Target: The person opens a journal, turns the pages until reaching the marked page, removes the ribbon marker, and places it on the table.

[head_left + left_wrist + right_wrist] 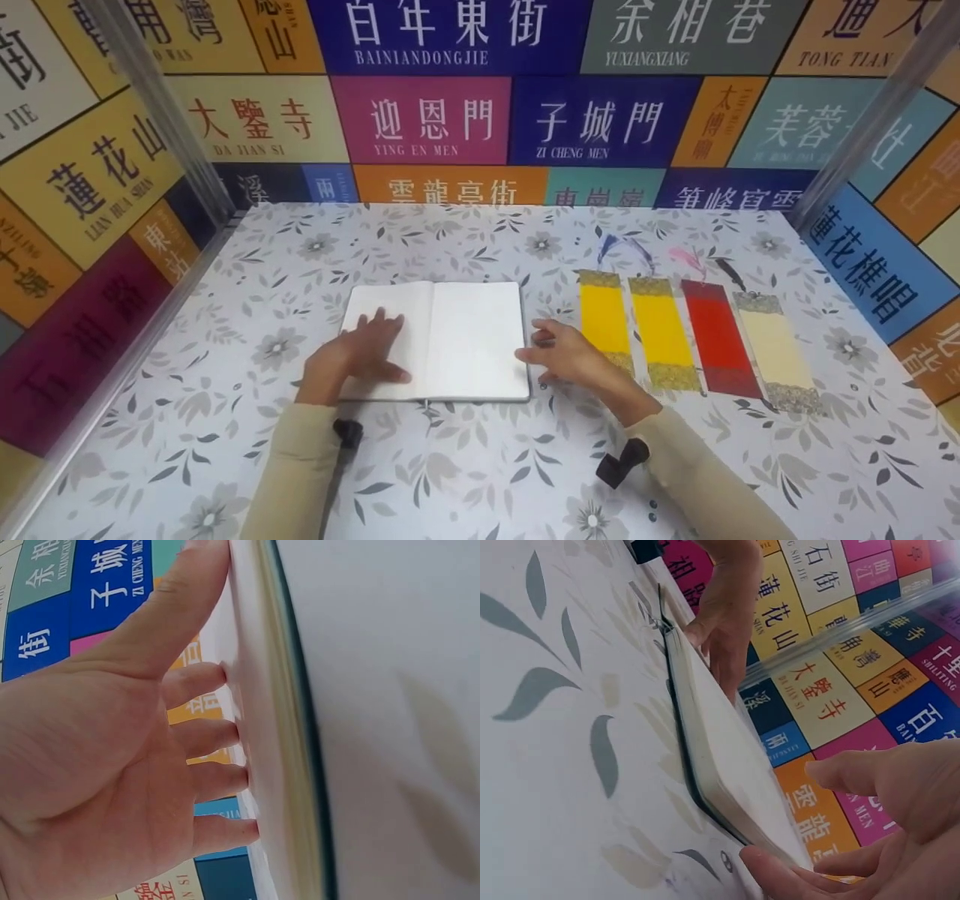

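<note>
An open notebook (480, 337) with blank white pages and a dark cover lies on the table. Fingers spread, my left hand (360, 349) rests on the left page; in the left wrist view its fingertips (244, 778) touch the paper. At the right edge of the notebook is my right hand (570, 358), its fingers loosely bent and apart. One of its fingertips (769, 870) meets the notebook's edge in the right wrist view, where no page is pinched. A thin ribbon end (427, 405) sticks out below the spine.
Right of the notebook lie two yellow bookmarks (604, 315) (661, 330), a red bookmark (720, 337) and a cream bookmark (776, 349), with tassels at their tops. A floral cloth (450, 472) covers the table. Panels with Chinese lettering (427, 120) stand behind and beside it.
</note>
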The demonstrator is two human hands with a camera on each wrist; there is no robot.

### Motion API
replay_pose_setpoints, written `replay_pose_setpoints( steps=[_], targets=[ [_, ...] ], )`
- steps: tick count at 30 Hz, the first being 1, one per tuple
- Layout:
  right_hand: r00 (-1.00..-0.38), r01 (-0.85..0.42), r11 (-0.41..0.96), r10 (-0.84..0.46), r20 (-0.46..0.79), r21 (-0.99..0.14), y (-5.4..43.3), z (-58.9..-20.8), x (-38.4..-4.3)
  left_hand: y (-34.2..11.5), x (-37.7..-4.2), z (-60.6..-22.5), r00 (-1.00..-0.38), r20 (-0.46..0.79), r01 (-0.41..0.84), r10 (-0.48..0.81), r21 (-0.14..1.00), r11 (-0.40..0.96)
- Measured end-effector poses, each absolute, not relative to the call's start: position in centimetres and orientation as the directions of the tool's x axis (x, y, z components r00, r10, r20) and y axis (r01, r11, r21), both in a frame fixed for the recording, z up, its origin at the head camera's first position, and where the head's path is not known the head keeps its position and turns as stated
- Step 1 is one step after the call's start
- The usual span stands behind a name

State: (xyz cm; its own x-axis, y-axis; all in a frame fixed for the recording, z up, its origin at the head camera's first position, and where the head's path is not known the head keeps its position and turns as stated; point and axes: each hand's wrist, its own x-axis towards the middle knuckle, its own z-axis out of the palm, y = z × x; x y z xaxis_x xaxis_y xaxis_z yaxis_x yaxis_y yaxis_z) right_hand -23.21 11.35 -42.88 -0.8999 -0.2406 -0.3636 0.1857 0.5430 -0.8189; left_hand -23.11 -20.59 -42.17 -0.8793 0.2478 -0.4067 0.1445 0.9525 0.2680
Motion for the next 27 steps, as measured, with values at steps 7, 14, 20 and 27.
replay_pose_setpoints(
  steps=[7,14,20,27],
  targets=[
    [-0.907,0.238,0.424,-0.225,-0.357,-0.874,10.3,-43.8,-22.8,-20.7,-23.2,-42.0,-0.877,-0.408,0.144,0.255,0.282,0.948],
    [-0.930,0.126,0.506,-0.239,-0.279,-0.853,10.2,-44.6,-22.5,-21.1,-23.1,-41.7,-0.853,-0.443,0.135,0.276,0.324,0.937],
    [-0.943,0.083,0.575,-0.218,-0.250,-0.814,10.2,-44.9,-22.4,-21.6,-23.1,-41.3,-0.850,-0.482,0.016,0.214,0.383,0.923],
    [-0.945,0.098,0.556,-0.207,-0.252,-0.825,10.3,-45.0,-22.5,-20.9,-23.4,-41.2,-0.902,-0.422,-0.095,0.090,0.398,0.912]
  ],
)
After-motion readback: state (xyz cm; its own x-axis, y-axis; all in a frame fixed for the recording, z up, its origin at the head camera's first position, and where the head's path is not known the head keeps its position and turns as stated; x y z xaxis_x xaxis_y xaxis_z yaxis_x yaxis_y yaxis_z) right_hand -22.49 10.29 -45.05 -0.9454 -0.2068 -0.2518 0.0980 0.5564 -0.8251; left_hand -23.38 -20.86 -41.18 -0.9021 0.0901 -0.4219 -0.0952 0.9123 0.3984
